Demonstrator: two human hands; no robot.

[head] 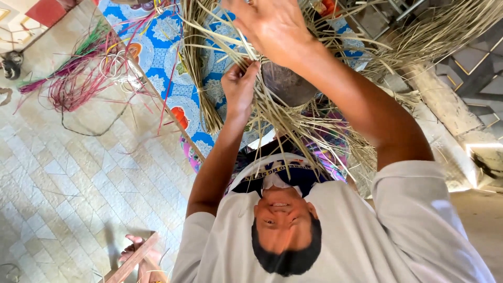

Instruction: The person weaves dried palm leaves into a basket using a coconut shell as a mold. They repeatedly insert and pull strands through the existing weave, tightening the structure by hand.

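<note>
Dried straw-coloured leaf strips (293, 123) form a loose, tangled bundle in the upper middle of the view, between and beneath both hands, and spread over a patterned cloth. Nearest the camera, a white short-sleeved shirt (408, 236) fills the lower right; both bare forearms extend from it up into the bundle. The left hand (238, 86) is closed in a fist around a bunch of the strips, thumb side toward the bundle, with the strips fanning out past the knuckles. The right hand (272, 26) sits higher, back of the hand toward the camera, with its fingers sunk among the strips; whether they clamp any strip cannot be told, since the fingertips are hidden. A dark rounded pot-like form (285, 84) lies just under the right wrist, partly covered by strips. A reddish wooden bar (133, 262) shows at the lower left edge. Beyond the hands, a blue floral-patterned mat (167, 57) lies under the bundle. Farther left, a loose heap of pink, green and yellow dyed strands (86, 68) rests on the pale tiled floor (68, 194), well apart from both hands.
</note>
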